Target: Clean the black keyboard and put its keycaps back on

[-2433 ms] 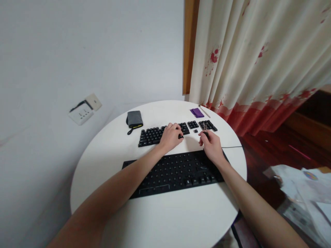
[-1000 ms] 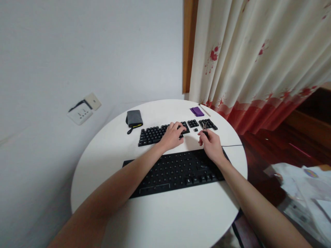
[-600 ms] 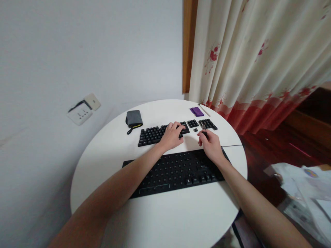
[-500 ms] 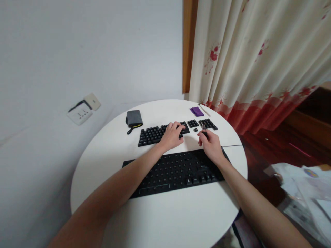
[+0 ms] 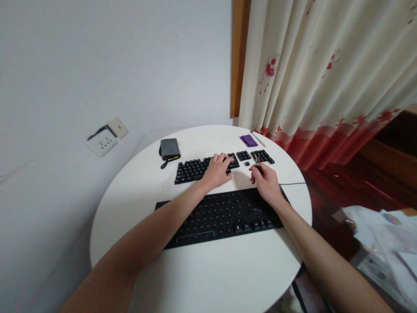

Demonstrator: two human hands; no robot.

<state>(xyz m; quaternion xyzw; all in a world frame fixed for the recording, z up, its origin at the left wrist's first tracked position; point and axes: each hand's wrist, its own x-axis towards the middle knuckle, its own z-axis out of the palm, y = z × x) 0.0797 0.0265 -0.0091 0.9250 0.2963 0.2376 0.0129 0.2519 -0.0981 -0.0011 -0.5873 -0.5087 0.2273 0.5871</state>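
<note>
My left hand [image 5: 217,172] rests over the loose black keycaps [image 5: 190,170], which are laid out in keyboard order on the table. Its fingers are bent and apart, with the tips at the right end of the main block. My right hand [image 5: 267,180] is closed around a keycap puller [image 5: 258,167], whose dark handle and thin metal prongs point away from me. Just left of the prongs lies a single keycap [image 5: 246,164]. Under my forearms lies the black keyboard [image 5: 218,215], mostly stripped, with several keycaps still fitted along its near right edge.
A grey cloth pouch [image 5: 170,149] with a loop sits on the round white table [image 5: 208,274]. Beyond the smaller keycap groups [image 5: 243,155] are a purple cloth [image 5: 249,140] and a thin brush-like stick [image 5: 259,138]. The keyboard cable [image 5: 293,183] runs off the right edge.
Both hands stay in nearly the same place and hold the same pose. The whole view has shifted very slightly; the keycaps and the keyboard show no visible change.
</note>
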